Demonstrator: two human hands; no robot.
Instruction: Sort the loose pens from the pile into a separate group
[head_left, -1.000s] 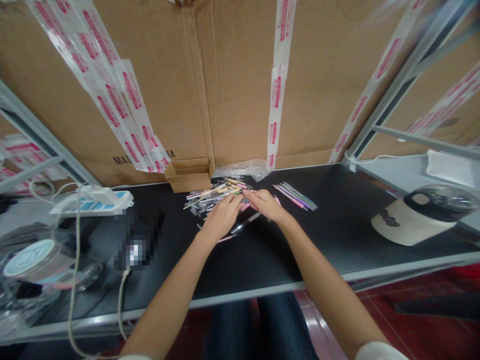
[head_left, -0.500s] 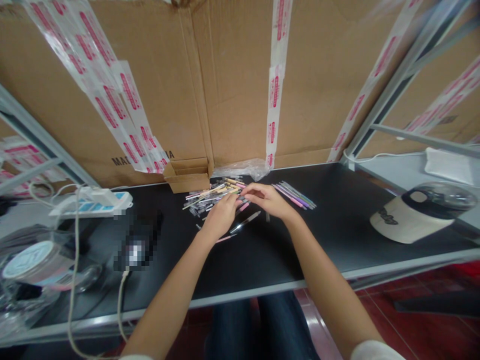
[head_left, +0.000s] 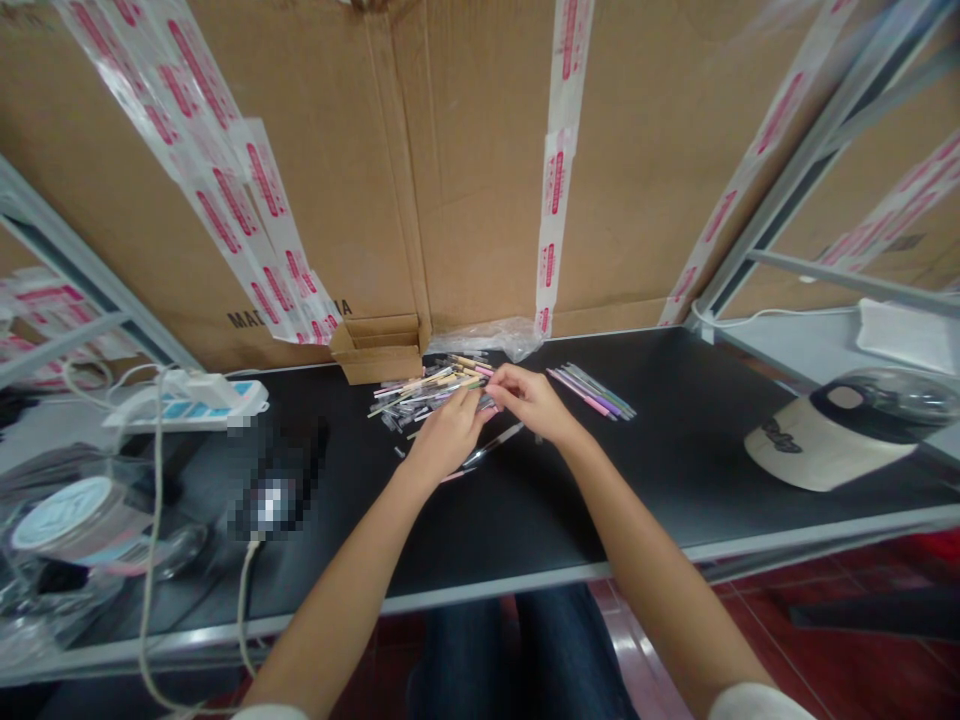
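My left hand (head_left: 450, 435) and my right hand (head_left: 529, 400) meet over the right edge of a loose pile of pens and pen parts (head_left: 420, 392) on the black table. Both are closed, fingertips together around something small that I cannot make out. A clear pen (head_left: 495, 443) lies partly under my left hand, with a thin pink one (head_left: 454, 475) nearer the front edge. To the right of my right hand, several pens in pink, purple and grey (head_left: 592, 390) lie side by side.
An open small cardboard box (head_left: 379, 362) stands behind the pile, beside crumpled clear plastic (head_left: 495, 338). At left are a power strip (head_left: 195, 403), a blurred device with a cable (head_left: 274, 503) and a plastic tub (head_left: 75, 520). A cream cap (head_left: 802, 440) sits at right.
My left hand has shifted slightly right and its fingers now overlap more with those of my right hand. The view has moved a little.
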